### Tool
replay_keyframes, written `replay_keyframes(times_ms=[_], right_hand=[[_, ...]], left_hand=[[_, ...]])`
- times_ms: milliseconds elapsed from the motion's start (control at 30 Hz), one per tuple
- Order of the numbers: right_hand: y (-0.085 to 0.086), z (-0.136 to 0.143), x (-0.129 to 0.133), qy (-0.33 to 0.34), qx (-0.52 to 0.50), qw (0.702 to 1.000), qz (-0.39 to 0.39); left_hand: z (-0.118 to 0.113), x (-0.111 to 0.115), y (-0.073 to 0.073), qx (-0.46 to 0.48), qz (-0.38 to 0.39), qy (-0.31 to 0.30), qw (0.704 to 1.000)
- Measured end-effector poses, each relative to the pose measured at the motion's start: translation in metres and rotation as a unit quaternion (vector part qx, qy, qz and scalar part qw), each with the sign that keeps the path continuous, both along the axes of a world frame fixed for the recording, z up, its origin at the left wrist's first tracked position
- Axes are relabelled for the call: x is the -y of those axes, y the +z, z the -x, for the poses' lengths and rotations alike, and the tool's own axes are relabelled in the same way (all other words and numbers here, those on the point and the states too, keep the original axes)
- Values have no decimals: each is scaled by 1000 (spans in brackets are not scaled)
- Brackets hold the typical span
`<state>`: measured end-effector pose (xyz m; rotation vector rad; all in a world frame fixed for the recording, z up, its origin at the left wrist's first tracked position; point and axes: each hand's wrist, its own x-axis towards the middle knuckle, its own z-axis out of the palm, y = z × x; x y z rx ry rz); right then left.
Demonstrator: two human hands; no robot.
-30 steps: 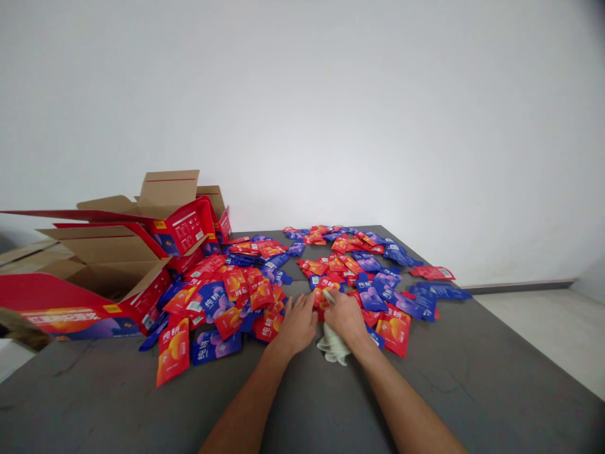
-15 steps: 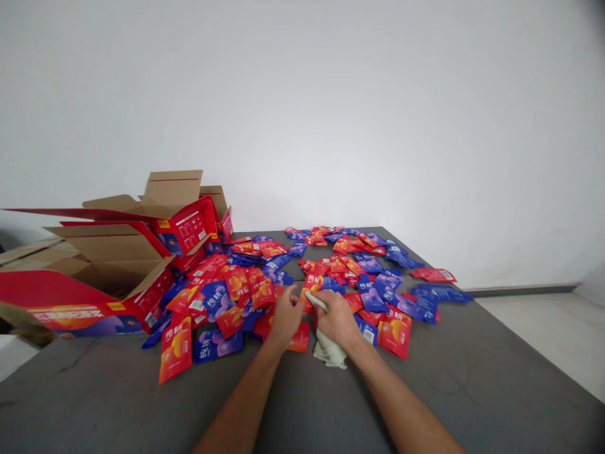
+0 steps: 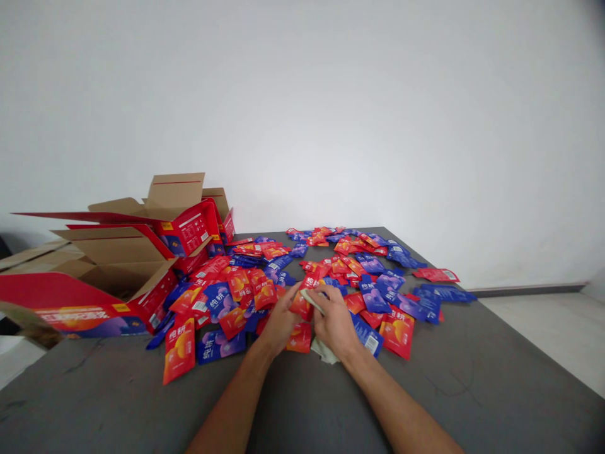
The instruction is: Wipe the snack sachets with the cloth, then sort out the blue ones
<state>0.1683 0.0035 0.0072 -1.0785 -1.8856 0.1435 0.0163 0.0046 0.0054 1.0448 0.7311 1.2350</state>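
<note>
My left hand (image 3: 280,323) is closed on the left edge of a red sachet (image 3: 301,306) with an orange fruit print, held in front of me at the near side of the pile. A pale, greenish-white cloth (image 3: 324,351) is bunched in my right hand (image 3: 334,321); one fold pokes out by the fingers and the rest hangs below the palm. That fold lies against the right side of the sachet. Around both hands are loose red sachets (image 3: 181,350) and blue sachets (image 3: 221,345), lying flat or overlapping. The right fingertips are partly hidden.
Open red cartons (image 3: 94,309) with raised brown flaps stand along the left of the grey table (image 3: 302,403). More sachets (image 3: 397,331) spread to the right and toward the back. A white wall (image 3: 302,113) rises behind the table.
My left hand has moved up and taken hold of a red sachet, raising it between the hands. The right hand's cloth has come against it. The view has shifted slightly.
</note>
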Motion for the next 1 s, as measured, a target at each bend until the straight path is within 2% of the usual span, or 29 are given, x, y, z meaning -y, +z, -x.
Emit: replay_keyframes(times_ms=[100,200,400,500,633,733,867,1000], right_hand=[[2,-17,-12,-92,-21,995,-15],[3,-24,-15,-125,-22,992,-30],[7,1,6,-33,59,998,-15],[10,12,17,14,93,996,7],[8,14,18,59,83,995,17],[4,9,10,17,2,1000,8],[3,2,1,-62,-101,993,9],[6,4,2,-29,-121,992,20]], left_hand=[[-6,6,2,-29,-10,-46,998],[-10,7,3,-31,-41,-57,997],[-1,3,0,-45,-22,15,999],[1,1,1,2,-12,37,999],[1,-1,3,72,9,29,997],[1,-2,5,107,38,43,993],[1,-4,8,127,71,109,983],[5,-7,6,140,77,135,978]])
